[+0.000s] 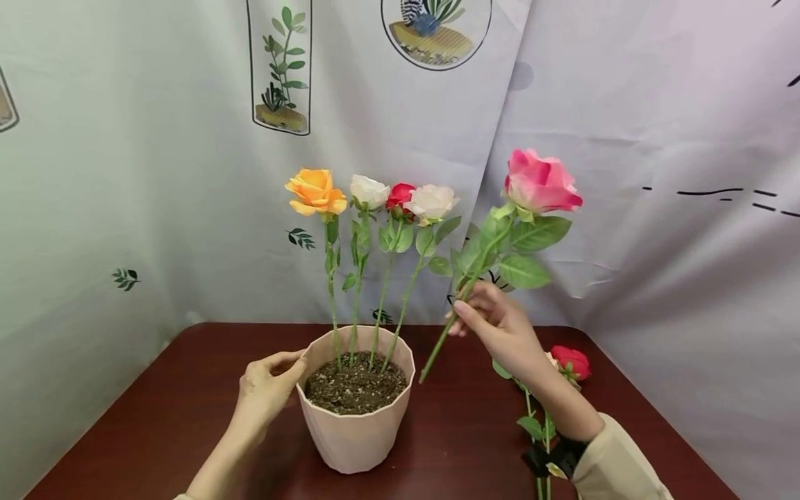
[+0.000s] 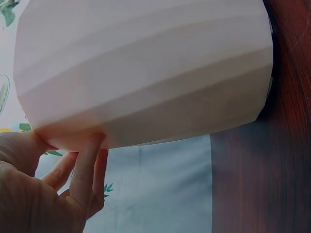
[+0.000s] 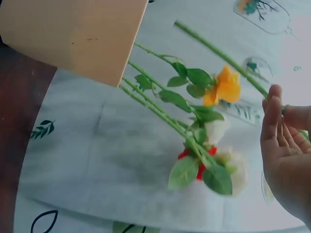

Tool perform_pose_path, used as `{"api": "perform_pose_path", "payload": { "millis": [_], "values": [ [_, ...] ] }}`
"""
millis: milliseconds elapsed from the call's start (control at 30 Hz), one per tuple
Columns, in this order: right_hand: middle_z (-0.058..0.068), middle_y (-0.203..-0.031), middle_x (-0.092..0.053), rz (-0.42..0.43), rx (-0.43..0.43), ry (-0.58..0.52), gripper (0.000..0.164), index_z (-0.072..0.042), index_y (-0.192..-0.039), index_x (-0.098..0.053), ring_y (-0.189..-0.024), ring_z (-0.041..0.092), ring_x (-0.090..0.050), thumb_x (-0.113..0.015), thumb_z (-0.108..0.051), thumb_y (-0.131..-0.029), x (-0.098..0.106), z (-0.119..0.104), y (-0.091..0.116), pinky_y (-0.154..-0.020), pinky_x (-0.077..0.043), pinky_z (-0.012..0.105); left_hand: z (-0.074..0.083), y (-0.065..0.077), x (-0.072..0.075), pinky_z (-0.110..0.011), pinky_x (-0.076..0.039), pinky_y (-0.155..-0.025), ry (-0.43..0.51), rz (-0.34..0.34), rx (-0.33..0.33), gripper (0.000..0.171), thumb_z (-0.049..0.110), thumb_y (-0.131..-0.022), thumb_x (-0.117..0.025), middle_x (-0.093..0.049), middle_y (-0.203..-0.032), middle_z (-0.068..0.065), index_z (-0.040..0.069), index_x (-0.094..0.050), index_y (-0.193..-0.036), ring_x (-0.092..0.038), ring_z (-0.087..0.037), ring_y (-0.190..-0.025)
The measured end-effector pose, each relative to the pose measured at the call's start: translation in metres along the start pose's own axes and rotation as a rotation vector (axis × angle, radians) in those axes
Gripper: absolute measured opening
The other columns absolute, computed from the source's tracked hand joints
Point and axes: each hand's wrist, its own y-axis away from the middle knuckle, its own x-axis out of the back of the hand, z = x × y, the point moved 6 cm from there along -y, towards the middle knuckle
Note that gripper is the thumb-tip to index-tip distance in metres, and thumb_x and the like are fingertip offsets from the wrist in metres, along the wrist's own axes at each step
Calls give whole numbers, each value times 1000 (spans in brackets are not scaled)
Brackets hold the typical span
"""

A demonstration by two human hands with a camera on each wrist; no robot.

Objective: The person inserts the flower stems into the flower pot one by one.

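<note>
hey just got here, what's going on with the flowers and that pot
A person's left hand grips the rim of a pale pot, while the right hand holds a pink rose by its stem, the lower end free of the soil. Four roses stand in the pot: an orange one, two white ones and a red one. More flowers lie on the table by the right forearm.

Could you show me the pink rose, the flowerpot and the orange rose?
Pink rose [image 1: 541, 184]: head view, on its petals.
Flowerpot [image 1: 356, 439]: head view, on its outer wall.
Orange rose [image 1: 317, 192]: head view, on its petals.
</note>
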Motion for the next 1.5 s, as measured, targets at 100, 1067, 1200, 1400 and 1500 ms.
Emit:
{"api": "perform_pose_path", "payload": {
  "millis": [100, 1067, 1200, 1400, 1500],
  "values": [
    [14, -83, -67, 5, 16, 43, 11, -2, -101, -54, -69, 21, -65, -54, -11, -94, -13, 1, -11, -65, -57, 31, -1, 0, -2, -30, -58, -62, -13, 0, -3, 31, 24, -86, -63, -68, -93, -9, 9, -69, -111, -60, -10, -76],
    [1, -71, -66, -184, 151, 310, 16, -6, -90, -55, -63, 15, -64, -48, -18, -98, -141, 44, -61, -44, -46, 16, 2, -4, -9, -32, -58, -57, -22, 20, -6, 26, 22, -85, -64, -69, -85, -8, 10, -72, -106, -60, -9, -66],
    [0, -71, -66, -190, 165, 312, 14, -7, -90, -55, -67, 11, -65, -49, -17, -98, -147, 52, -65, -51, -48, 15, 4, -9, -9, -32, -58, -57, -22, 22, -6, 26, 23, -85, -63, -69, -89, -10, 11, -71, -107, -60, -11, -68],
    [-1, -69, -66, -191, 203, 318, 12, -7, -91, -54, -65, 7, -63, -50, -16, -97, -152, 60, -73, -53, -49, 14, 5, -15, -8, -25, -53, -59, -68, 53, -21, 25, 23, -84, -64, -70, -86, -7, 13, -72, -106, -59, -12, -72],
    [1, -69, -66, -201, 217, 308, 12, -6, -91, -54, -64, 9, -63, -50, -16, -97, -155, 60, -76, -52, -48, 13, 4, -17, -7, -23, -50, -58, -91, 73, -26, 25, 23, -83, -64, -70, -84, -6, 13, -73, -104, -58, -12, -71]
  ]
}}
